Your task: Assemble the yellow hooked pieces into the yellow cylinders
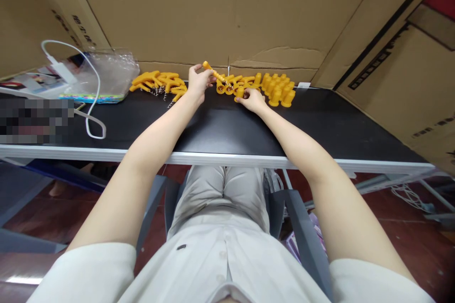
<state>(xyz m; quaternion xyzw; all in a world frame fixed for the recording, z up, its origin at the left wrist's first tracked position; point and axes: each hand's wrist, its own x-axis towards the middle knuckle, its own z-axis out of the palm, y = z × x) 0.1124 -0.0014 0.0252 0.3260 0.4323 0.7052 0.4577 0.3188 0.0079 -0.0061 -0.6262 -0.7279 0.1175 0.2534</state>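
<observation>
My left hand (199, 84) is closed on a yellow corkscrew handle (217, 75), which is tilted with its wavy edge showing and its lower end toward the middle. In my right hand (253, 100) is a yellow flanged sleeve (240, 92), pinched between the fingers just above the table. Beside my left wrist lies a pile of yellow corkscrews (156, 79) with metal spirals sticking out. Several yellow sleeves (221, 89) lie between and behind my hands, with open ends toward me. To the right of my right hand, more yellow sleeves (279, 87) stand upright in a group.
The black table (227, 132) has a metal front edge and cardboard walls (227, 14) behind and beside it. At left are a clear plastic bag (110, 73), a white charger (63, 71) and its looping cable (95, 130).
</observation>
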